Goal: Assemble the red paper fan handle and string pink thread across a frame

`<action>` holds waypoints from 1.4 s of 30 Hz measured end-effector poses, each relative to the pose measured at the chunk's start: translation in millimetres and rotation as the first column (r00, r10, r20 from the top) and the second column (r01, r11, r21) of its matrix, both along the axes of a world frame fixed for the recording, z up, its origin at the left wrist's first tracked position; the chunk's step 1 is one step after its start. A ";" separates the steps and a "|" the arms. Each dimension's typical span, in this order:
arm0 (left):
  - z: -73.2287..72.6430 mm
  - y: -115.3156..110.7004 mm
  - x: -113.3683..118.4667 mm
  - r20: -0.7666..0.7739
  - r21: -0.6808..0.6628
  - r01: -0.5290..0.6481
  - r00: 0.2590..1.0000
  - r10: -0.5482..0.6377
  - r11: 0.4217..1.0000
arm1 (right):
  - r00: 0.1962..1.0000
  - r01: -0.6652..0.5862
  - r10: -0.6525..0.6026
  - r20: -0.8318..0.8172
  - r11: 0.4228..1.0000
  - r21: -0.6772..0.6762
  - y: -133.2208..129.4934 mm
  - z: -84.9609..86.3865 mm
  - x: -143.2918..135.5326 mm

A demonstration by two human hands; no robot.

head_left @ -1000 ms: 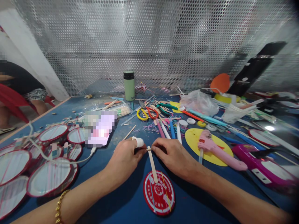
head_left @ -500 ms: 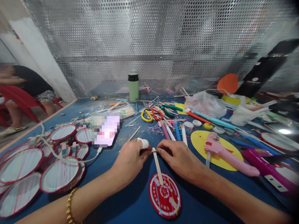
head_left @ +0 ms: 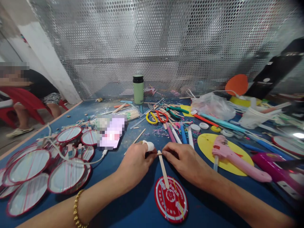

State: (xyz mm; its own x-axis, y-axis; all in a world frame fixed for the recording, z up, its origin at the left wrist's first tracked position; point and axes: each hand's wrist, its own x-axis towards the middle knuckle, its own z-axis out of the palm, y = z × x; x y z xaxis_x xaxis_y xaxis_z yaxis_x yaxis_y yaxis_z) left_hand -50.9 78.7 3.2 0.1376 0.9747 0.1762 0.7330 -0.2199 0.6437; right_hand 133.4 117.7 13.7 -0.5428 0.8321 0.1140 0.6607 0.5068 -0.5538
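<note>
A red round disc (head_left: 171, 210) with white markings lies on the blue table, and a flat wooden stick (head_left: 163, 167) reaches from its middle toward the far side. At the stick's far end, a small thin wooden piece (head_left: 160, 154) lies crosswise. My left hand (head_left: 137, 158), with a white wrap on one finger, pinches the left end of that piece. My right hand (head_left: 182, 156) pinches its right end. The fingertips of both hands are close together, on either side of the stick.
Round red-rimmed discs (head_left: 66, 175) and a phone (head_left: 112, 133) lie left. Scissors (head_left: 152, 117), pens (head_left: 182, 133) and a green bottle (head_left: 138, 90) stand or lie beyond the hands. Right are a pink glue gun (head_left: 234, 158) on a yellow oval (head_left: 204, 142) and a purple tool (head_left: 273, 164).
The whole view has shifted slightly, so things appear a little farther right. Both hands keep their pinch on the small wooden piece.
</note>
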 end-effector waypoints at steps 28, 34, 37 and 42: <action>-2.7 -1.6 -1.4 0.044 -0.037 -0.020 0.999 0.022 0.999 | 0.999 0.036 -0.038 -0.014 0.996 -0.077 -2.6 8.1 1.4; -3.2 -0.1 -1.5 0.042 -0.030 -0.014 0.999 0.015 0.999 | 1.000 0.024 -0.025 -0.016 0.997 -0.069 -2.2 6.9 1.6; -2.4 -1.0 -1.4 0.036 -0.030 -0.013 0.999 0.014 0.999 | 1.000 0.020 -0.022 -0.019 0.998 -0.062 -2.2 7.1 2.1; -0.6 -1.8 -0.2 0.026 -0.028 -0.012 1.000 0.012 1.000 | 1.000 0.008 -0.009 -0.024 0.999 -0.040 -3.0 7.3 3.1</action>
State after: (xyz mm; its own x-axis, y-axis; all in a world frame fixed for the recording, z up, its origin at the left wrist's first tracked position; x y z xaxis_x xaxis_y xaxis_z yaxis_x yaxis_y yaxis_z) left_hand -51.1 76.9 2.6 0.1215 0.9808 0.1523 0.7183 -0.1928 0.6684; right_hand 136.5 114.7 21.0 -0.5336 0.8406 0.0933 0.6508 0.4785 -0.5895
